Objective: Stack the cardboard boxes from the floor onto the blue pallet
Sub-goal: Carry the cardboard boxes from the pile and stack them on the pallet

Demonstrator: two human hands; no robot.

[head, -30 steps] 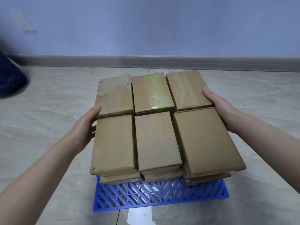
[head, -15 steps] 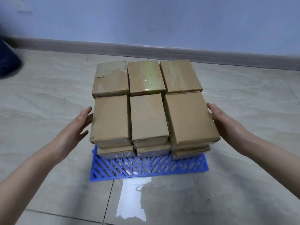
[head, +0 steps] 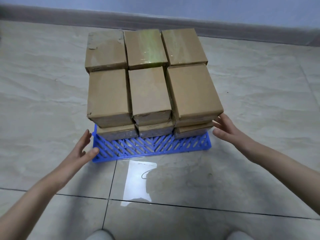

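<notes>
Cardboard boxes (head: 149, 90) — stiff, tape-slick, probably light — sit stacked on blue pallet (head: 152, 146), 12 o'clock. Left hand (head: 83, 149) spread at 7, right hand (head: 226, 129) spread at 4, holding nothing; best gripped by opposite sides.

Matt cardboard boxes (head: 149, 90); glossy blue plastic pallet (head: 152, 147); polished floor tiles (head: 259, 104)

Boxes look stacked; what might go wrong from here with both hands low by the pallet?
1. The front-right top box overhangs the box beneath it; a nudge from the right hand beside it may slide it off.
2. The left hand is at the blue pallet's front-left corner; tugging or lifting there could shift the whole stack.
</notes>
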